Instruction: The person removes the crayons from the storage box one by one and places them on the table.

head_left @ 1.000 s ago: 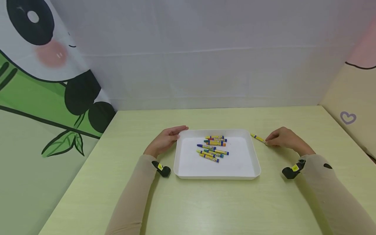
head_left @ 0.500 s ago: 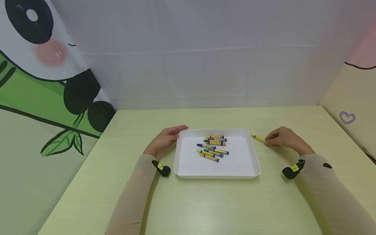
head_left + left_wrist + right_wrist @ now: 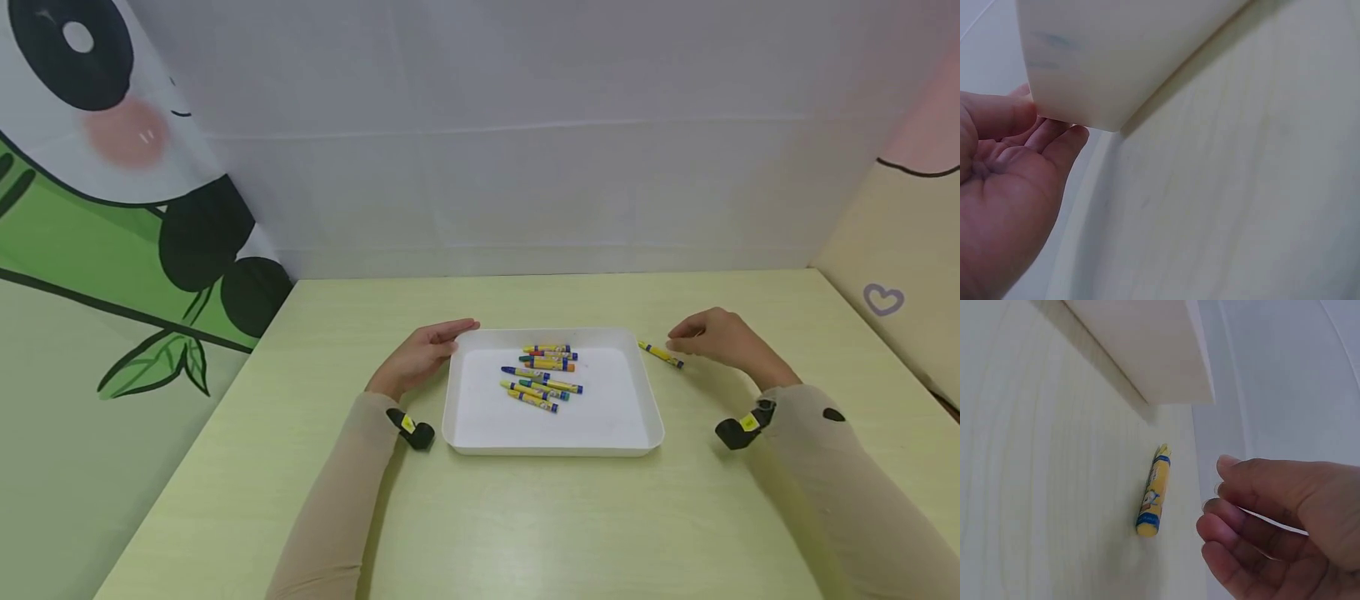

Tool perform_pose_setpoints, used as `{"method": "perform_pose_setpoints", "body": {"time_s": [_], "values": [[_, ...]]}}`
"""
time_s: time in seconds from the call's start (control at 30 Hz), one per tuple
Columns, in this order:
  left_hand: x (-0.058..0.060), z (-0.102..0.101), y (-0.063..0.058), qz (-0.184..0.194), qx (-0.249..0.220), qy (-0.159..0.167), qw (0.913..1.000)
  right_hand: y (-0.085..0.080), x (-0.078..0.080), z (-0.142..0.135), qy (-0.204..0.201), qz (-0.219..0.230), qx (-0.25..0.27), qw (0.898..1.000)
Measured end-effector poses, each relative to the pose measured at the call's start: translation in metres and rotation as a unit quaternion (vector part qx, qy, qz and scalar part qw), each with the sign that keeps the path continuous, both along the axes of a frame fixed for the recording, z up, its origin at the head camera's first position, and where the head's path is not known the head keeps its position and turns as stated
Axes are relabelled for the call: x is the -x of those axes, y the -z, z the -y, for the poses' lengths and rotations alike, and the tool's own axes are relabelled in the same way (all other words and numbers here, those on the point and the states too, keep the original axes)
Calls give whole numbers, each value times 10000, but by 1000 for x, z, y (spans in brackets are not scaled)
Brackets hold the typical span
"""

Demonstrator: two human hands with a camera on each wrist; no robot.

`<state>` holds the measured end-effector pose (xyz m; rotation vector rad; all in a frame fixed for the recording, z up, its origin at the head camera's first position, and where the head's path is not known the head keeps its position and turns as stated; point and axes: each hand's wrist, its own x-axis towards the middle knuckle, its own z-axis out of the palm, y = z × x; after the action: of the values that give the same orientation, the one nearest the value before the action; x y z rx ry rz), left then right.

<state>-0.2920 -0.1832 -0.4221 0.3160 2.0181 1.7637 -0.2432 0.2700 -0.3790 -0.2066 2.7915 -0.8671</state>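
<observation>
A white tray on the table holds several wrapped crayons, most with yellow wrappers and blue bands. My left hand touches the tray's far left corner, its fingers extended behind the rim and its thumb at the side wall. In the left wrist view the thumb meets the tray edge. Just right of the tray lies a single yellow crayon, its tip towards the tray. My right hand hovers beside it, fingers loosely bent and holding nothing. The right wrist view shows this crayon apart from the fingertips.
The pale wooden table runs back to a white cloth backdrop. A printed panel stands at the left and a beige one at the right. Each wrist carries a black camera.
My right hand has let go of the crayon and moved slightly up and away from it. The crayon stays lying beside the tray. My left hand and the tray hold still.
</observation>
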Motion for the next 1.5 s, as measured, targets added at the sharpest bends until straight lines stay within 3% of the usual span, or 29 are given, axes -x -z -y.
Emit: {"method": "perform_pose_setpoints", "body": {"time_s": [0.7,1.17,1.5], "values": [[1,0,2,-31,-67,49,10000,-30,3,45,-469,-30,508,9976],[0,0,1,-20,-101,81,9999,-18,12,80,-1102,502,692,9902],[0,1,0,-42,-151,154,9998,-7,18,98,-1306,869,550,9861]]}}
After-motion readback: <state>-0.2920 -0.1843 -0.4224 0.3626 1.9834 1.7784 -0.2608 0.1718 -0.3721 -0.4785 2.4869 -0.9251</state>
